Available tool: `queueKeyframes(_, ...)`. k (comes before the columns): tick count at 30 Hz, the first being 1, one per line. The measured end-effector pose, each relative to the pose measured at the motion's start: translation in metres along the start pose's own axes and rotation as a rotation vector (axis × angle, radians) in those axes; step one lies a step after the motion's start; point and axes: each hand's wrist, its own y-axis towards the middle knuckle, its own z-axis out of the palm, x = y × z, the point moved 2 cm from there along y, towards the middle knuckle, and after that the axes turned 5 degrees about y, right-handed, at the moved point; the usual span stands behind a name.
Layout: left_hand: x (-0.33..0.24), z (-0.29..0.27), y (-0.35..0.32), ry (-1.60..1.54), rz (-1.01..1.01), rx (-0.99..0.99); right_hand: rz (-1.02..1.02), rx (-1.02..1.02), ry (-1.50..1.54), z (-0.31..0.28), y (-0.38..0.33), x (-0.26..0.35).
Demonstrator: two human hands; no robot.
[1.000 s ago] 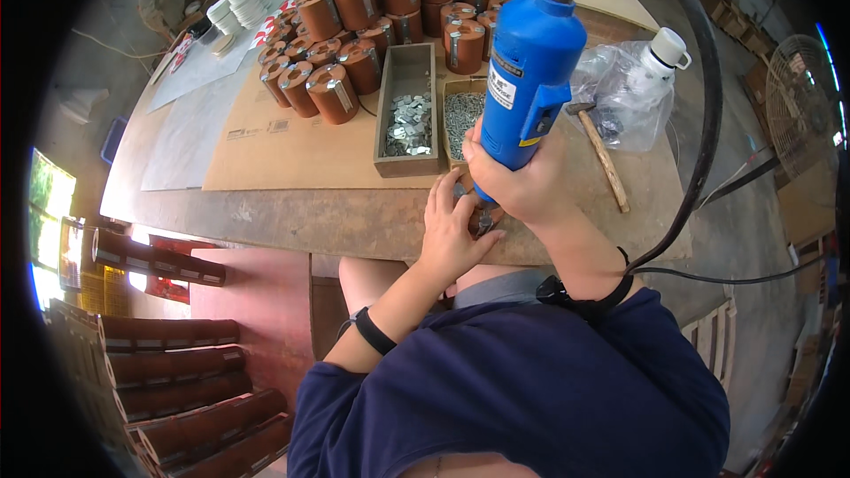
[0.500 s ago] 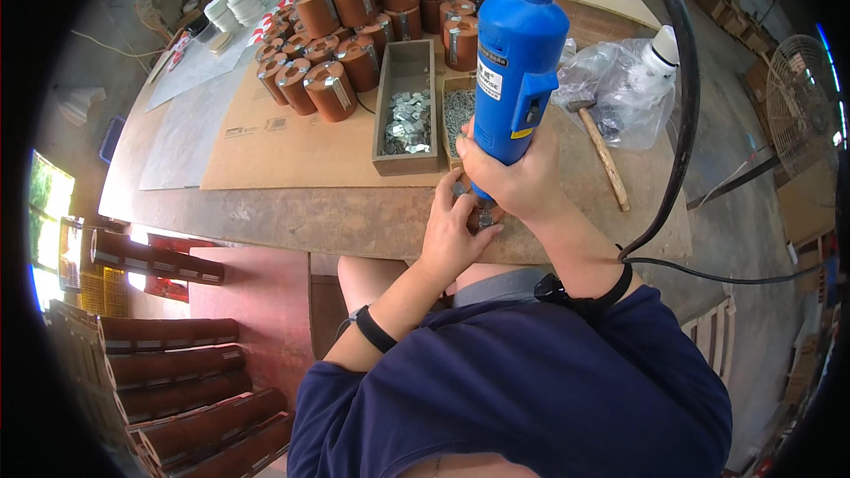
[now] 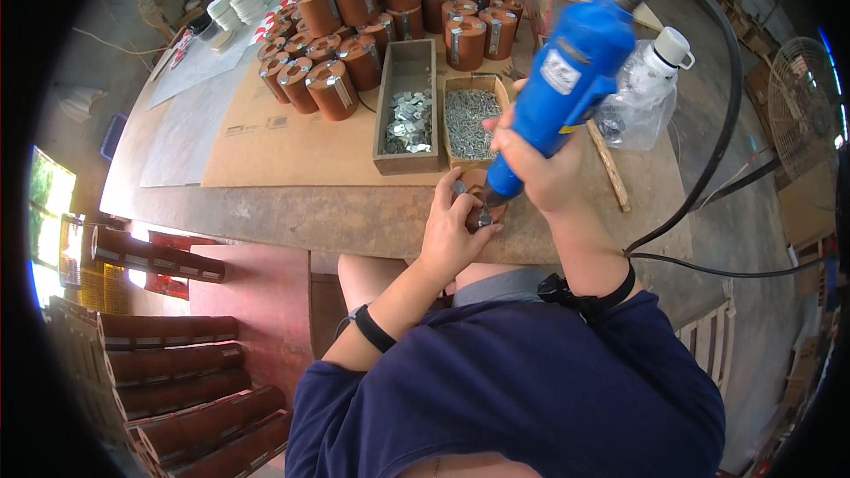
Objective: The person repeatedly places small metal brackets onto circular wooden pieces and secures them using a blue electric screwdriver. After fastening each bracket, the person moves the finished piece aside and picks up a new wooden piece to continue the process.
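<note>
My right hand (image 3: 547,170) is wrapped round the lower body of a blue corded power screwdriver (image 3: 580,53). The tool leans up to the right, its dark nose low over a reddish-brown round piece (image 3: 475,181) at the table's front edge. Whether the tip touches the piece, I cannot tell. With bent fingers, my left hand (image 3: 450,228) grips this brown piece and a small metal clip (image 3: 483,219) on it. Just beyond my hands are a cardboard box of screws (image 3: 472,119) and a wooden tray (image 3: 384,128) holding flat metal clips (image 3: 410,119).
Many brown cylinders (image 3: 331,93) with metal strips are grouped on the table (image 3: 292,217). A wooden-handled hammer (image 3: 607,168) and a white bottle (image 3: 668,51) on clear plastic lie right. The tool's black cable (image 3: 728,115) loops past my right arm. Long brown rolls (image 3: 168,331) lie lower left.
My right hand has tilted the screwdriver from upright over to the right and lifted it slightly, uncovering the screw box. My left hand has stayed on the brown piece.
</note>
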Motion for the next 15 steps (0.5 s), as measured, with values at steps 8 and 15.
queueKeyframes(8,0.001,-0.009,0.001,-0.112,-0.028,0.065,0.072,-0.393,0.314,-0.072,-0.003,-0.024)
queueKeyframes(15,0.004,-0.012,-0.002,-0.118,0.043,0.096,0.220,-0.671,0.335,-0.142,-0.022,-0.068)
